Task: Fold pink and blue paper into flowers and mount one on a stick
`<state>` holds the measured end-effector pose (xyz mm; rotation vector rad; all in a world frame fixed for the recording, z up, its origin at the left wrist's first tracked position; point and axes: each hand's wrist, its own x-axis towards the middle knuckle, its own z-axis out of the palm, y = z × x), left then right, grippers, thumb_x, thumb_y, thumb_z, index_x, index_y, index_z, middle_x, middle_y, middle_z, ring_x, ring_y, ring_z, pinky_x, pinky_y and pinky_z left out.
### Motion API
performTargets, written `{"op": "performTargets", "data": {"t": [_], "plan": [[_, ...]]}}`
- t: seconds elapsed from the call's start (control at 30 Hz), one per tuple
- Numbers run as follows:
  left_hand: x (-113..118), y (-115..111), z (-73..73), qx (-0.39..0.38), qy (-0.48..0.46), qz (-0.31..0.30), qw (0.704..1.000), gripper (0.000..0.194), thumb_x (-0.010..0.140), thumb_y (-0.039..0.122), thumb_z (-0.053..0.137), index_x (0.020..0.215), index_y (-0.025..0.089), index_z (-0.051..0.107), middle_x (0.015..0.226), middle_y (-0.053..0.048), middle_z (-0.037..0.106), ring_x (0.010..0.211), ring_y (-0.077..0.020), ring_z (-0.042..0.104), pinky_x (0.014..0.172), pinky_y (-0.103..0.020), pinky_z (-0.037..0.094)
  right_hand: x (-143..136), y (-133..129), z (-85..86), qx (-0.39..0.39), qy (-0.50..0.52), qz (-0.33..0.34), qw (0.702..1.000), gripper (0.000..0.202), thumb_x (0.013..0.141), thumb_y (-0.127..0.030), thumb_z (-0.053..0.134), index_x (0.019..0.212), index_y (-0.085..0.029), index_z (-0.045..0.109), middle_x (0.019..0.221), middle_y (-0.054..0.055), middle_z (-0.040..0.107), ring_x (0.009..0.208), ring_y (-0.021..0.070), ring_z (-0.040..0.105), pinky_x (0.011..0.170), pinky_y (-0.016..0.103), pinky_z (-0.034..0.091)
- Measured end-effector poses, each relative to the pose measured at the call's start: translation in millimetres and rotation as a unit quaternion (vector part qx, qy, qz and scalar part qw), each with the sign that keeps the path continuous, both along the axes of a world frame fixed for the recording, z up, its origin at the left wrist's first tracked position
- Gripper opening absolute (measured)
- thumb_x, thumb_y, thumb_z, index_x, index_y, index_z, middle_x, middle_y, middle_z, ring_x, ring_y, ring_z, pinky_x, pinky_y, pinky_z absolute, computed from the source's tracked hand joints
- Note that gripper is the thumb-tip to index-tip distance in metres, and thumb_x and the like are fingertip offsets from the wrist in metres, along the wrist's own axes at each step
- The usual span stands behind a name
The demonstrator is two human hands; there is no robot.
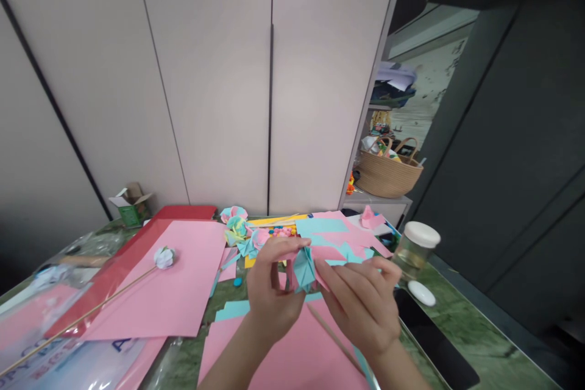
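A folded paper piece [304,269], blue in front with pink at its sides, is held up between both hands above the pink sheets [292,359]. My left hand [273,292] pinches it from the left, with the index finger over its top and the thumb below. My right hand [363,301] grips its pink right edge with closed fingers. Under the hands, a thin wooden stick [336,338] lies slanted on the sheets. Several crumpled blue, pink and yellow paper flowers [235,230] lie behind my left hand.
On the left, a white paper flower [164,257] on a long stick rests on a pink sheet [187,280]. A lidded jar [415,250], a white oval object [421,294] and a black phone [434,338] stand or lie at right. Cabinet doors [219,85] rise behind the table.
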<state>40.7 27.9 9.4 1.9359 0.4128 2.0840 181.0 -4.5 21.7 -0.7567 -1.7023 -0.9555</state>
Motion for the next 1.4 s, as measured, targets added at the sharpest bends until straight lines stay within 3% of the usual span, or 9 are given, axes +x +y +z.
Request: {"op": "performTargets", "data": {"t": [0.47,0.53,0.63,0.73,0.9,0.97,1.07,1.23,1.4], "plan": [[5.1,-3.1,3.3,-0.016,-0.054,-0.025,0.998,0.046,0.067,-0.003,0.059,0.106,0.021,0.053,0.097,-0.005,0.064,0.092,-0.0185,0.063,0.080,-0.031,0.053,-4.4,-1.5,-2.5,0.001,-0.003,0.017,1.000,0.024,0.084,-0.007,0.054,0.105,-0.009,0.064,0.066,-0.001,0.063,0.064,0.0090,0.055,0.071,0.033,0.032],[5.1,-1.5,3.2,-0.059,-0.073,-0.015,0.995,0.045,0.066,-0.002,0.059,0.104,0.022,0.054,0.096,-0.003,0.062,0.090,-0.0174,0.064,0.079,-0.029,0.053,-6.6,-1.3,-0.6,-0.036,-0.009,0.021,0.999,0.027,0.084,-0.007,0.052,0.110,-0.009,0.061,0.069,0.000,0.063,0.065,0.0097,0.053,0.072,0.033,0.032],[4.9,3.1,4.3,-0.189,-0.123,-0.007,0.974,0.047,0.061,-0.001,0.059,0.101,0.023,0.055,0.093,-0.001,0.060,0.085,-0.0148,0.063,0.071,-0.023,0.052,-10.4,-2.5,4.6,-0.137,-0.040,0.019,0.990,0.036,0.084,-0.007,0.049,0.120,-0.011,0.055,0.073,0.002,0.061,0.069,0.0127,0.050,0.071,0.034,0.031],[5.4,6.9,8.0,-0.297,-0.162,-0.070,0.939,0.048,0.058,-0.002,0.053,0.099,0.023,0.052,0.085,0.002,0.059,0.076,-0.0118,0.061,0.063,-0.019,0.049,-11.1,-6.0,10.8,-0.232,-0.081,0.041,0.968,0.041,0.085,-0.009,0.046,0.126,-0.013,0.050,0.074,0.002,0.056,0.071,0.0146,0.047,0.067,0.032,0.031],[6.8,7.6,13.4,-0.361,-0.177,-0.192,0.895,0.042,0.058,0.001,0.051,0.094,0.023,0.050,0.081,0.004,0.061,0.069,-0.0115,0.061,0.055,-0.018,0.046,-3.1,-9.7,14.0,-0.269,-0.006,0.217,0.938,0.035,0.085,-0.008,0.046,0.115,-0.020,0.056,0.076,0.001,0.054,0.072,0.0123,0.050,0.066,0.030,0.037],[6.6,8.4,11.3,-0.355,-0.168,-0.200,0.897,0.046,0.057,0.001,0.053,0.098,0.023,0.050,0.086,0.001,0.063,0.078,-0.0147,0.064,0.061,-0.021,0.049,1.8,-7.8,11.7,-0.245,0.093,0.233,0.937,0.030,0.084,-0.007,0.049,0.106,-0.022,0.060,0.076,0.000,0.056,0.070,0.0115,0.051,0.066,0.030,0.040],[6.8,11.5,4.2,-0.302,-0.140,-0.179,0.926,0.054,0.056,-0.002,0.058,0.103,0.023,0.049,0.091,-0.001,0.066,0.088,-0.0174,0.064,0.073,-0.027,0.052,8.3,-2.3,7.7,-0.197,0.219,0.185,0.937,0.023,0.081,-0.011,0.058,0.101,-0.022,0.063,0.084,0.002,0.061,0.079,0.0147,0.054,0.069,0.032,0.043],[9.3,16.0,-4.9,-0.150,-0.100,-0.135,0.974,0.064,0.056,-0.006,0.059,0.111,0.026,0.048,0.091,0.001,0.065,0.093,-0.0181,0.063,0.085,-0.033,0.049,9.7,1.6,9.9,-0.182,0.195,0.151,0.952,0.026,0.074,-0.013,0.068,0.098,-0.023,0.062,0.091,0.003,0.066,0.089,0.0184,0.056,0.078,0.037,0.046],[9.8,15.3,-4.6,-0.081,-0.090,-0.117,0.986,0.063,0.056,-0.009,0.054,0.109,0.025,0.052,0.091,0.000,0.065,0.090,-0.0177,0.064,0.084,-0.033,0.049,5.3,0.1,11.3,-0.147,0.188,0.149,0.960,0.028,0.072,-0.007,0.069,0.093,-0.024,0.063,0.085,0.002,0.068,0.085,0.0179,0.056,0.073,0.036,0.047]]}}
